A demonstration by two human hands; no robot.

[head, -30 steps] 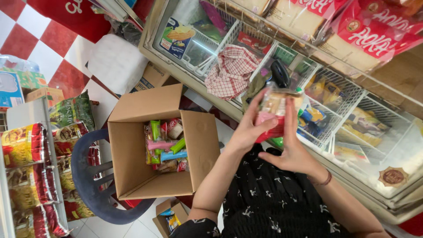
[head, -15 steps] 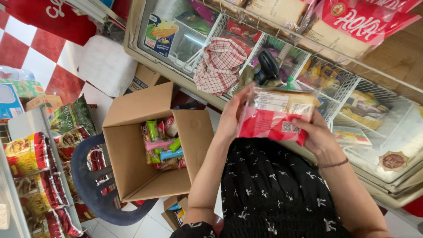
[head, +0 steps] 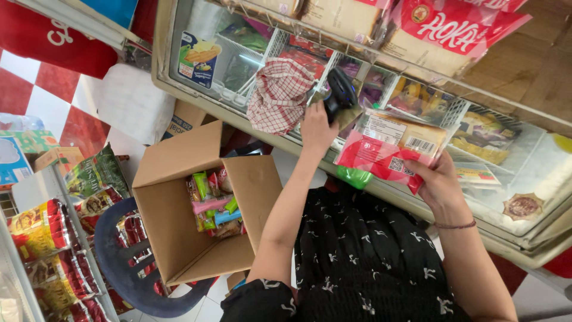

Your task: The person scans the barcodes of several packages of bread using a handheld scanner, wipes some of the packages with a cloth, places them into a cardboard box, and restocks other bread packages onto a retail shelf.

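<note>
Reaching away from the packet, the left hand [head: 317, 128] has let go and now closes on a black handheld device [head: 341, 94], seemingly a scanner, resting on the freezer lid [head: 524, 173] just beside a red checked cloth [head: 280, 95]. Half a second ago both hands gripped the red and clear snack packet [head: 387, 150]; now only the right hand [head: 438, 182] holds it, fingers clamped along its lower right edge, tilted over the freezer glass. An open cardboard box [head: 179, 238] of small snacks sits on a blue chair [head: 122, 274] to the left, placed as before.
</note>
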